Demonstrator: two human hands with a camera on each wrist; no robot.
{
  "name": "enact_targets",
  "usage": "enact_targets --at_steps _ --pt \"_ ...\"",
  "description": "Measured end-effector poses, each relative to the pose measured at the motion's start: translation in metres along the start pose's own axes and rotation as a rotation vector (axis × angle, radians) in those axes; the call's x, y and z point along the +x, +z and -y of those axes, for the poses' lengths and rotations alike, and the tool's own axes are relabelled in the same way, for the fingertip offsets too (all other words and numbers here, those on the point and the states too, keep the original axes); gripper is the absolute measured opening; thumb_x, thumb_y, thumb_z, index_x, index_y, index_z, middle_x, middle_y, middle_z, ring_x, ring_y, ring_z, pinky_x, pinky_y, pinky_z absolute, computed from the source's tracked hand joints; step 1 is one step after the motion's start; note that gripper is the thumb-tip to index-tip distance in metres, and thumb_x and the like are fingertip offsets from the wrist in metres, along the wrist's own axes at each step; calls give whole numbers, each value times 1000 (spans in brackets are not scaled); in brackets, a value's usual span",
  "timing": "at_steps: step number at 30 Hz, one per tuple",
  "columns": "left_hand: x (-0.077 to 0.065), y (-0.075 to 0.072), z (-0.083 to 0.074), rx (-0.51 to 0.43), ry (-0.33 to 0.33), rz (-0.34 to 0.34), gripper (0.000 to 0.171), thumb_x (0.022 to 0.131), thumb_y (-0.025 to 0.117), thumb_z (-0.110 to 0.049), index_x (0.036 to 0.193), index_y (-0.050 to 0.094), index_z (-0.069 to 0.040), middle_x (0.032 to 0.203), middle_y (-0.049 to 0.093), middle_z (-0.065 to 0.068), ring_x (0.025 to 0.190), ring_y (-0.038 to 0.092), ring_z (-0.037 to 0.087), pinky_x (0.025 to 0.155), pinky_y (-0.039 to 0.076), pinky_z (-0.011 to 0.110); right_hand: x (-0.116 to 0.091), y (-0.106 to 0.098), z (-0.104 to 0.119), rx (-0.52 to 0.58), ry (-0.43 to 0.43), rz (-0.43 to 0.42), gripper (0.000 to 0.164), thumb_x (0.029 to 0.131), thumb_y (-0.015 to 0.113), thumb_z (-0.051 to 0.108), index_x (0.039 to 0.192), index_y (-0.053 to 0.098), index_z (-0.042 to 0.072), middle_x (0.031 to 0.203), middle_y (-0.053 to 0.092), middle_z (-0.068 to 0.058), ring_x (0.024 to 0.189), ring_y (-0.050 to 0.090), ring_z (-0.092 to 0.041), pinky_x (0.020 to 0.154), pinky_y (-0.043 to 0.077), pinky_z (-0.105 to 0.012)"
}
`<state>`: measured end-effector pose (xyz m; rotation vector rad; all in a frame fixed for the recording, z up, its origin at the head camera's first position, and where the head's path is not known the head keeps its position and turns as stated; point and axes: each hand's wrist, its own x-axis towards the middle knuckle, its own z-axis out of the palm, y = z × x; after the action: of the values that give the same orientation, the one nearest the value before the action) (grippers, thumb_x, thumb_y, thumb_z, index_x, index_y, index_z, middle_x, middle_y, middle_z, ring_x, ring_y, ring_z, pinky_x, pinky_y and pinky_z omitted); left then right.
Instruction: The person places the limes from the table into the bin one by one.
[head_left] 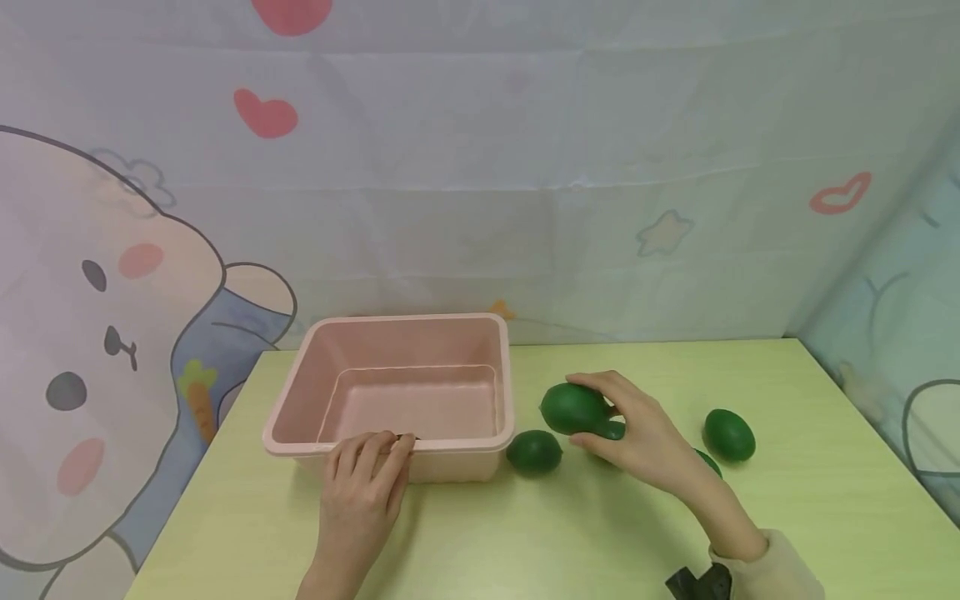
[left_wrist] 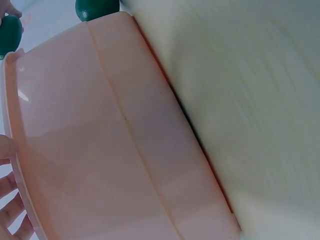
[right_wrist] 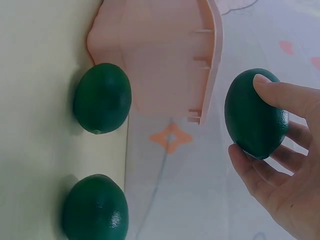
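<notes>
My right hand [head_left: 641,437] holds a dark green lime [head_left: 572,408] above the table, to the right of the pink plastic basin [head_left: 397,463]. In the right wrist view the thumb lies across one side of this lime [right_wrist: 252,117], with fingers round the other. My left hand [head_left: 362,492] grips the basin's front rim, fingers curled over the edge. Another lime [head_left: 534,454] rests on the table beside the basin's front right corner. Part of a further green lime [head_left: 614,430] shows behind the right hand. No fruit shows on the visible basin floor.
To the right of the right hand lies a lime [head_left: 729,435], and one more [head_left: 708,463] is partly hidden by the wrist. The light yellow-green table [head_left: 510,542] ends at a cartoon-printed cloth [head_left: 525,167] behind the basin.
</notes>
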<state>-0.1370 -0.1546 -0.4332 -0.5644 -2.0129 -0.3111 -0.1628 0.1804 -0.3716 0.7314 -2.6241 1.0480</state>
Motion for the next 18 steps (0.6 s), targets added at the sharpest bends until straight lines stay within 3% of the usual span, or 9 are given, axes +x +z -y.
enact_targets --at_steps 18 --pt "-1 0 0 -6 4 1 32 102 44 -26 101 72 -10 93 66 8 90 58 29 83 44 43 20 -3 13 -6 -65 -19 66 77 81 25 135 50 24 124 58 7 101 57 -6 82 52 -27"
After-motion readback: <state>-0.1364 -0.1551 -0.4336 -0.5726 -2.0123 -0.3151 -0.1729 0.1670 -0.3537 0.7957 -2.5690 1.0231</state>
